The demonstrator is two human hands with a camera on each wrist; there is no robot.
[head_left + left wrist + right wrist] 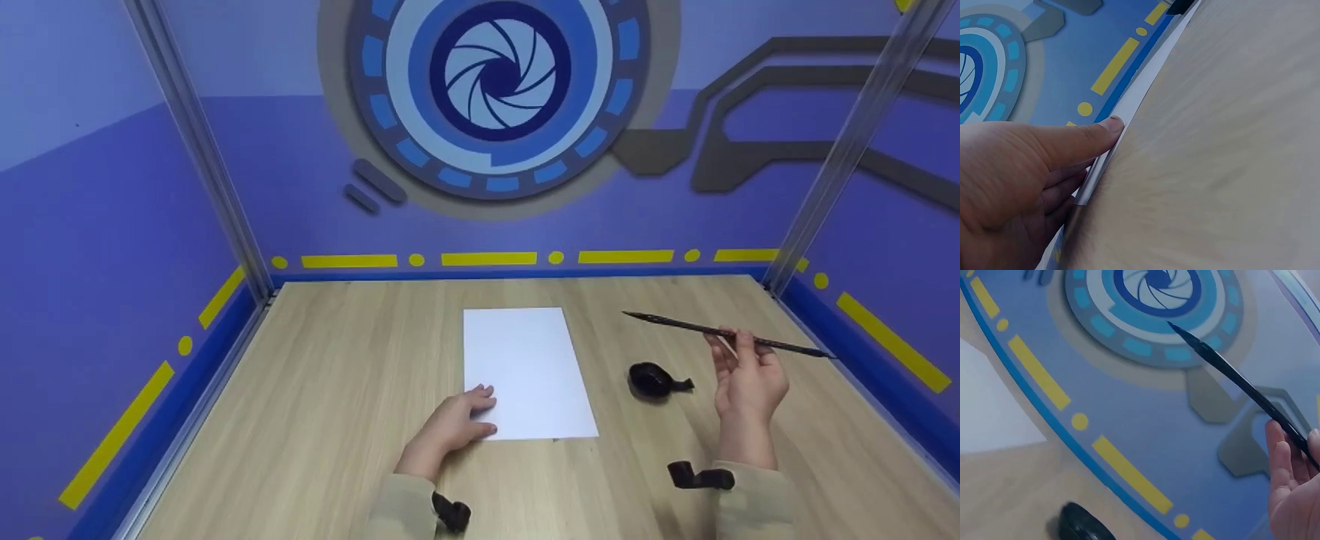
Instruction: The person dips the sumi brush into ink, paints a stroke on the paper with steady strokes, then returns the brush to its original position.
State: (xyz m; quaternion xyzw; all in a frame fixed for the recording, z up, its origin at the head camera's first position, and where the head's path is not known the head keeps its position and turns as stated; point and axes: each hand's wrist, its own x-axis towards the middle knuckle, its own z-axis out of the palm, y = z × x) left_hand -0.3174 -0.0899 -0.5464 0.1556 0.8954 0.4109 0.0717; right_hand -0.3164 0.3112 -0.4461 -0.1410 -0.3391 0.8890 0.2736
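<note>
My right hand [752,386] pinches a dark, slender writing brush [679,324] between thumb and fingers, holding it raised over the right side of the table. Its pointed dark tip is aimed left, and in the right wrist view the brush [1230,371] slants up and leftward out of the hand [1297,495]. Just left of that hand, a small black ink dish [649,381] with a short handle stands on the table. A blank white sheet of paper [525,360] lies mid-table. Fingers spread, my left hand [454,424] rests on its lower left corner; the thumb lies along the near edge.
The wooden table [337,360] is bounded by a blue-purple back wall [262,172] and side walls, with metal posts [202,142] at the corners. Black straps with camera mounts [701,476] sit on both wrists.
</note>
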